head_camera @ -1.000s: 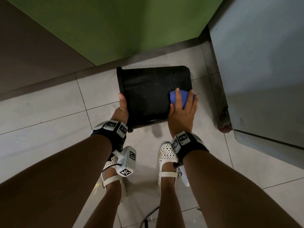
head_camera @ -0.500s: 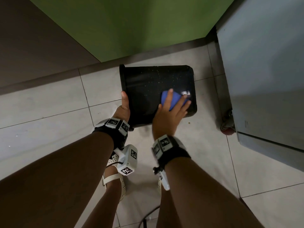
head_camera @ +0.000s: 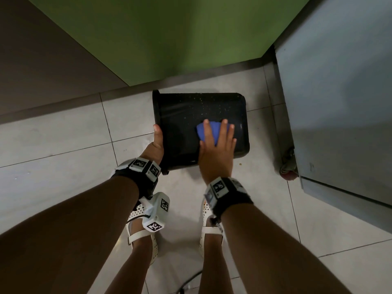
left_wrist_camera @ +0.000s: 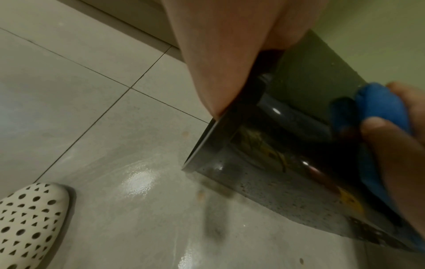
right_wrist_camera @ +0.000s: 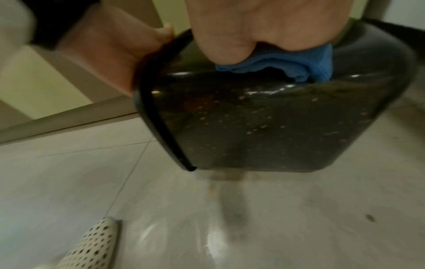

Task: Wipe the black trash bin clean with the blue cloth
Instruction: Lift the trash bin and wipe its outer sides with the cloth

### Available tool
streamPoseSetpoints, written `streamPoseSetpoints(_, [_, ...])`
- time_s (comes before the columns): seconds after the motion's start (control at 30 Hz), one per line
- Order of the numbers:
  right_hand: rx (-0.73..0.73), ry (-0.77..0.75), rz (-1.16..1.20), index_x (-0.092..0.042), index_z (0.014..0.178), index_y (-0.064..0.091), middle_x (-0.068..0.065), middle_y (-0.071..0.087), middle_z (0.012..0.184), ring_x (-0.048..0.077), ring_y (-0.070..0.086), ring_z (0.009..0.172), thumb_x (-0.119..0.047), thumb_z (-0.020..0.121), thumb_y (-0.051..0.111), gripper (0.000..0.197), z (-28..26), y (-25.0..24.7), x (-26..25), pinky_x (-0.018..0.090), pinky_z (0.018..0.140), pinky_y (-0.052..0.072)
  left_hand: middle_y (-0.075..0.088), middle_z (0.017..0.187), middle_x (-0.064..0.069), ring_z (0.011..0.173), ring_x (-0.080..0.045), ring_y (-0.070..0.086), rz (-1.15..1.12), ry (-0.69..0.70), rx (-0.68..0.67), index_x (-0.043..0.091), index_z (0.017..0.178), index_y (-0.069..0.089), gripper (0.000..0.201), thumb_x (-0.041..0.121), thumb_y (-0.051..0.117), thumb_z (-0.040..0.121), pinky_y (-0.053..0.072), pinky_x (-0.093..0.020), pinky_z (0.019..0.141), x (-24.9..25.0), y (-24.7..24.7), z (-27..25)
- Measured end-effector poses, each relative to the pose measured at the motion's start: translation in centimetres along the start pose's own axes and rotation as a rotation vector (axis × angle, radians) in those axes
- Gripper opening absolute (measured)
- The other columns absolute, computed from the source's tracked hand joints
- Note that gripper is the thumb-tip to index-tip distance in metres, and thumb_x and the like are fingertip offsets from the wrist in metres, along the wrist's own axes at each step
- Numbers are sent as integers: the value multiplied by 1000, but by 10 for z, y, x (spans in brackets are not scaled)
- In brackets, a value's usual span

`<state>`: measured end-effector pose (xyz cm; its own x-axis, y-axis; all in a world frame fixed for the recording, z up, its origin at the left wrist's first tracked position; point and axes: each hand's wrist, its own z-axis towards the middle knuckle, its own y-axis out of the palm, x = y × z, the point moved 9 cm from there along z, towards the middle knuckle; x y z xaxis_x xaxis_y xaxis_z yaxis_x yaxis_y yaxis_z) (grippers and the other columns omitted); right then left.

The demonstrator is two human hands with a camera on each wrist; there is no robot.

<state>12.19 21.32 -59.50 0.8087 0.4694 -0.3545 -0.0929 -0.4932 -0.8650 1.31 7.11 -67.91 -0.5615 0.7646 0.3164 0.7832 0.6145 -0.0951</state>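
Observation:
The black trash bin (head_camera: 180, 128) is held on its side above the tiled floor, its rim to the left, its skin speckled with pale spots. My left hand (head_camera: 156, 145) grips the rim, thumb on top. My right hand (head_camera: 216, 149) lies flat on the upper side with fingers spread, pressing the bunched blue cloth (head_camera: 214, 129) onto it. In the left wrist view the bin (left_wrist_camera: 264, 163) is glossy and the cloth (left_wrist_camera: 379, 107) sits under the right fingers (left_wrist_camera: 395, 154). The right wrist view shows the cloth (right_wrist_camera: 287, 63) squeezed between palm and bin (right_wrist_camera: 264, 127).
A grey cabinet (head_camera: 339, 102) on a castor wheel (head_camera: 288, 170) stands close to the right of the bin. A green wall (head_camera: 169, 39) rises behind. My feet in white perforated shoes (head_camera: 144, 230) stand below the bin on wet, shiny tiles (left_wrist_camera: 138, 178).
My right hand has slid the blue cloth from the bin's right end leftward toward its middle. The left hand keeps its grip on the rim.

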Motion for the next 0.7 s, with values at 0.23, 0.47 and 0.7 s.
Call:
streamPoseSetpoints(0.23, [103,319,123,-28,148,3,23,3,153,40,6,141,-36,98,32,58,27,-29,61,50,113,14,70,92,-18,86,-39,66,53,28,2,18,98,65,124,104,11,28,54,-54,81,13,4,-20])
streamPoseSetpoints(0.47, [182,540,127,-19,148,1,24,0,153,42,0,140,-42,98,29,62,23,-30,68,51,114,9,62,94,-25,75,-33,57,20,23,81,10,107,62,133,104,10,29,47,-38,62,16,-1,-23])
streamPoseSetpoints(0.7, [149,25,-26,-23,144,19,26,23,148,46,22,135,-40,93,32,55,-11,11,-39,54,105,16,66,96,-27,74,-33,60,-37,-5,106,5,95,65,133,104,12,23,52,-42,68,15,0,-21])
